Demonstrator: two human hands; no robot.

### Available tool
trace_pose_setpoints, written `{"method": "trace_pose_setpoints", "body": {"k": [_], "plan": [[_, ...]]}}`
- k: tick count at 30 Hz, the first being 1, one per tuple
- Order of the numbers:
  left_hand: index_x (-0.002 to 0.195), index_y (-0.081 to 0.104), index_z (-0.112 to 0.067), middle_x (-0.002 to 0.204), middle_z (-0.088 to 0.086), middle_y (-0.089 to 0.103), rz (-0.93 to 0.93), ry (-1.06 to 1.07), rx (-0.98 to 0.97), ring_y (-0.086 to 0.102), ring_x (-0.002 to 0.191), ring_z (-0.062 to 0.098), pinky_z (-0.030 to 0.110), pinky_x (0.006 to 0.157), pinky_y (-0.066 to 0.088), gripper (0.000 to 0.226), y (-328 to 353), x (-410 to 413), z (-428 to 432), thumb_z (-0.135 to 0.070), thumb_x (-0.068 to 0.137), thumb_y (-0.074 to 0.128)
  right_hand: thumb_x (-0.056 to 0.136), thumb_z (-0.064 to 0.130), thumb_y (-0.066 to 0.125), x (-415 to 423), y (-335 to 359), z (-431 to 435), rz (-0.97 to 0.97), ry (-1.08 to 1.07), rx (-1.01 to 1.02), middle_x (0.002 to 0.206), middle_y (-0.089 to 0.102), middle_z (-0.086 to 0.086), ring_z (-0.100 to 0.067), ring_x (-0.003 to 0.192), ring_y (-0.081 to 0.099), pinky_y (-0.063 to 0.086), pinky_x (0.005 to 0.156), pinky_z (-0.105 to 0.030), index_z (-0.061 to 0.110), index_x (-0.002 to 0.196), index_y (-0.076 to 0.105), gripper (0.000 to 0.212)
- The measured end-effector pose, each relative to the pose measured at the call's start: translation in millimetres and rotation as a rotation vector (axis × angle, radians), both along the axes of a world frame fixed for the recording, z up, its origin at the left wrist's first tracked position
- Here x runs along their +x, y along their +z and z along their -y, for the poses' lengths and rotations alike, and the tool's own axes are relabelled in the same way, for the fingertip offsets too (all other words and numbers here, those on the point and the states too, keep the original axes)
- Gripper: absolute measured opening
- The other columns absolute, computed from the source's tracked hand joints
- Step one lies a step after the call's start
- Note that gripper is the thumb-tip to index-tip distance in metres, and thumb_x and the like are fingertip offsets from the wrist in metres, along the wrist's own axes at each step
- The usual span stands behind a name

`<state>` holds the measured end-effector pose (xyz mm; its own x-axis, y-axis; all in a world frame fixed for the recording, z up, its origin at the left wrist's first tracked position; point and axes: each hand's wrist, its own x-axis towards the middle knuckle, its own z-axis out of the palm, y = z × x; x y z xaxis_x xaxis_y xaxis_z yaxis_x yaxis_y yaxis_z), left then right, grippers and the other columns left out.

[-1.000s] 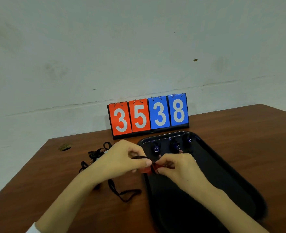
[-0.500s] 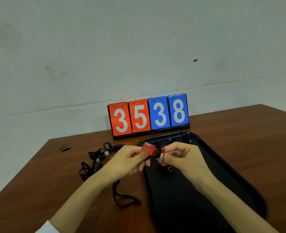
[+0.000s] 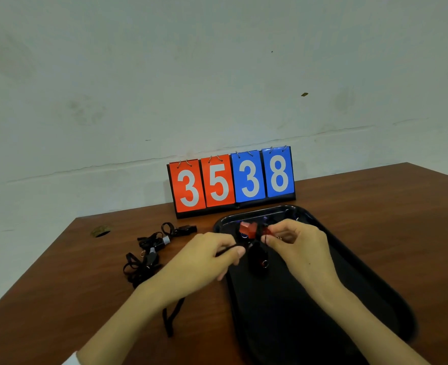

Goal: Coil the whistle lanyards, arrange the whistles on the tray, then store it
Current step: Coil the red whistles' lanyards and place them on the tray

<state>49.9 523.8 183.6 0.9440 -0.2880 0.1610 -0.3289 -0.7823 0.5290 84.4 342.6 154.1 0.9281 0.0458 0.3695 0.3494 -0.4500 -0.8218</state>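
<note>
Smooth brown wood table (image 3: pixel 375 206) with a low sheen, glossy black plastic tray (image 3: pixel 362 280) (light glints along its far rim), shiny red plastic whistle (image 3: pixel 248 229), matt black cloth lanyards (image 3: pixel 144 262), smooth card scoreboard (image 3: pixel 230 180) on thin metal rings (image 3: pixel 184 163), matt, stained painted wall (image 3: pixel 165 75).

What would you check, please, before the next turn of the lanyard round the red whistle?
1. Right hand grips the red whistle: ok.
2. Left hand pinches the lanyard: ok.
3. Lanyard's loose tail free of the pile of other whistles: cannot tell, the forearm hides part.
4. Turns on the whistle lie neat: cannot tell, blurred.
5. Bare room on the tray to set it down: ok.
</note>
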Motion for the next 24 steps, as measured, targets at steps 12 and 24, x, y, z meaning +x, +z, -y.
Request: {"method": "trace_pose_setpoints", "body": {"k": [12,24], "plan": [[0.063,0.056,-0.031,0.049,-0.012,0.054,0.063,-0.054,-0.073,0.054,0.052,0.002,0.024,0.071,0.053,0.028,5,7,-16,-0.046,0.086,0.053,0.076,0.019,0.073,-6,0,-6,-0.160,0.444,-0.211,0.081,0.070,0.007,-0.004,0.080,0.065,0.054,0.080,-0.023,0.032,0.078,0.068,0.014],[0.069,0.058,-0.019,0.045,-0.005,0.053,-0.142,0.045,-0.256,0.043,0.036,0.001,0.008,0.045,0.037,0.026,-1,14,-16,-0.029,0.092,0.050,0.076,0.002,0.066,-9,10,-3,-0.304,0.638,0.343,0.078,0.073,-0.006,-0.015,0.073,0.070,0.055,0.066,-0.021,0.006,0.087,0.069,0.012]]}}
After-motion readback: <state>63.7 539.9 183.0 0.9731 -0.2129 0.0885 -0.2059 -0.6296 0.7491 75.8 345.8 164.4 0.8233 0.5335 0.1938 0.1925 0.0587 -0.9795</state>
